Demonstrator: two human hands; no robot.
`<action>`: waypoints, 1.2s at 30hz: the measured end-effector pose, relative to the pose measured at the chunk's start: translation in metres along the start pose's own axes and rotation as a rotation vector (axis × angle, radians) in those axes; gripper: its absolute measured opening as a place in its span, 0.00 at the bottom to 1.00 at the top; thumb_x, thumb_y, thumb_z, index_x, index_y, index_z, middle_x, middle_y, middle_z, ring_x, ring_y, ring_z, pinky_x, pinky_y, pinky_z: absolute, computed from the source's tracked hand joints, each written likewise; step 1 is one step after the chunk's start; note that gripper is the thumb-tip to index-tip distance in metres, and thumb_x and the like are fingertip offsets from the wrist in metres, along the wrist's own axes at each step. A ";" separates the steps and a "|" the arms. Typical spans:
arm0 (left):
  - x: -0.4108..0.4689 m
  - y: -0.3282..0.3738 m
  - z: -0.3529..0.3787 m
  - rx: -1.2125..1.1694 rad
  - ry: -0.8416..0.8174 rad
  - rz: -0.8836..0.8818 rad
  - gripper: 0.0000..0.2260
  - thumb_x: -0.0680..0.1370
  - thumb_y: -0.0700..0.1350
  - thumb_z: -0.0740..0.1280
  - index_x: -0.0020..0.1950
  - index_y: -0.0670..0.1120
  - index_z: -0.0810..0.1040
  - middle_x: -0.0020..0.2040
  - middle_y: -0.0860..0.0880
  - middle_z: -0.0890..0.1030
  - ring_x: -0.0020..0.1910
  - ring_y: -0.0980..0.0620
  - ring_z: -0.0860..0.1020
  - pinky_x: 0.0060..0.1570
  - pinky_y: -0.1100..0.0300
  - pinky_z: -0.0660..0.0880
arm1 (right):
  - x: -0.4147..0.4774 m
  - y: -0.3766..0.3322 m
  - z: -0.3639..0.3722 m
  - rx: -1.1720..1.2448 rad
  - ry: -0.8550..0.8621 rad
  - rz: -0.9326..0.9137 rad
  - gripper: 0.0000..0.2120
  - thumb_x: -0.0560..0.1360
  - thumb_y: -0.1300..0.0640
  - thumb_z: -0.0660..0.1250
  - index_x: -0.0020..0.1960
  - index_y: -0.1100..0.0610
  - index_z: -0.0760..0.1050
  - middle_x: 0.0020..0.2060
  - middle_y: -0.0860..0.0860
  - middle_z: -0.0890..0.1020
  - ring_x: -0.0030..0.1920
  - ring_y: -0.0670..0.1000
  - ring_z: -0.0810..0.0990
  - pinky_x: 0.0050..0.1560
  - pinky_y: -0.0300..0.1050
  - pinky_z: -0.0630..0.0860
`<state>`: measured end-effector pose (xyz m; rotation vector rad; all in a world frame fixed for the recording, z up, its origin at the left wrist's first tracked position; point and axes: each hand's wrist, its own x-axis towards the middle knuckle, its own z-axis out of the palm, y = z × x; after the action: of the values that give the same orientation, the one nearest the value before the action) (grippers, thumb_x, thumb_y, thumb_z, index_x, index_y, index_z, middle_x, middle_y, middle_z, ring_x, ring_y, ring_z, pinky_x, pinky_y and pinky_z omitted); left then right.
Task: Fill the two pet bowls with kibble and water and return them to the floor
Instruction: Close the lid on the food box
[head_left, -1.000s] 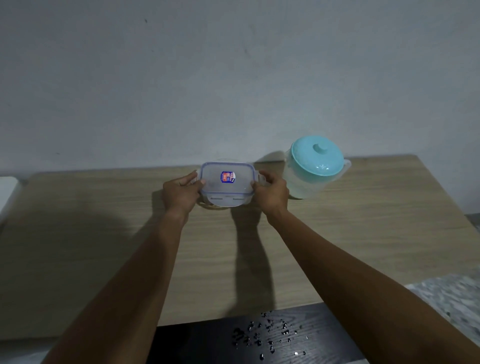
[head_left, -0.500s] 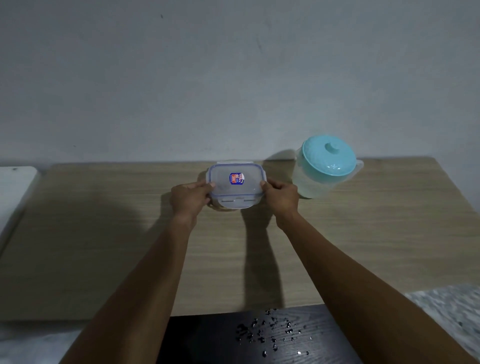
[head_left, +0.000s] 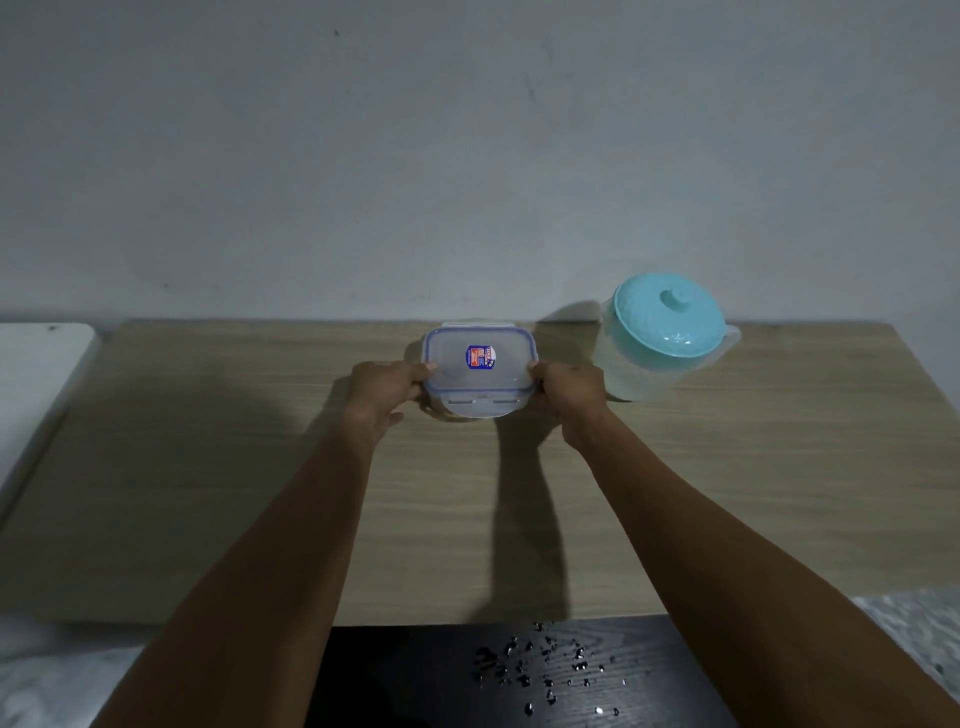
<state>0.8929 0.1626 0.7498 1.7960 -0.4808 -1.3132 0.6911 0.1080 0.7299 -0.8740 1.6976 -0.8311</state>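
Note:
A clear rectangular container (head_left: 480, 371) with a blue-rimmed snap lid and a small sticker sits at the back middle of the wooden table (head_left: 208, 467). My left hand (head_left: 382, 392) grips its left end and my right hand (head_left: 569, 389) grips its right end. To the right, near the wall, stands a translucent water jug (head_left: 657, 343) with a turquoise lid. What is inside the container cannot be made out. No pet bowls are in view.
A dark surface (head_left: 415, 675) below the table's front edge carries several water drops (head_left: 540, 665). A white object (head_left: 31, 374) lies at the left edge. The plain wall (head_left: 467, 156) rises directly behind the table. Pale patterned floor (head_left: 914, 623) shows at the right.
The view has shifted, so container, jug and hands sit slightly further right in the frame. Both hands stay on the container's ends, and it remains on the table.

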 end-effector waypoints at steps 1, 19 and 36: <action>-0.001 0.001 0.000 0.034 -0.005 0.003 0.15 0.73 0.46 0.75 0.55 0.40 0.82 0.42 0.48 0.84 0.41 0.54 0.82 0.59 0.48 0.71 | 0.000 0.002 -0.001 -0.006 -0.023 -0.018 0.12 0.73 0.58 0.75 0.32 0.57 0.78 0.29 0.52 0.78 0.32 0.52 0.74 0.39 0.49 0.70; 0.015 0.016 0.012 1.112 -0.107 0.592 0.52 0.56 0.48 0.79 0.77 0.52 0.58 0.72 0.52 0.69 0.66 0.50 0.72 0.58 0.55 0.74 | 0.026 -0.040 0.008 -1.171 -0.544 -0.703 0.68 0.49 0.44 0.80 0.82 0.60 0.53 0.76 0.56 0.64 0.73 0.59 0.70 0.68 0.48 0.72; -0.062 -0.054 0.010 0.398 0.101 0.495 0.29 0.62 0.43 0.82 0.63 0.47 0.81 0.56 0.52 0.84 0.47 0.58 0.80 0.40 0.70 0.73 | -0.049 0.059 -0.025 -0.182 -0.189 -0.458 0.32 0.63 0.63 0.82 0.66 0.52 0.80 0.53 0.47 0.87 0.46 0.41 0.85 0.53 0.45 0.83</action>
<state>0.8515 0.2338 0.7421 1.8792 -1.1106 -0.8158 0.6689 0.1826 0.7091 -1.4544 1.4414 -0.8680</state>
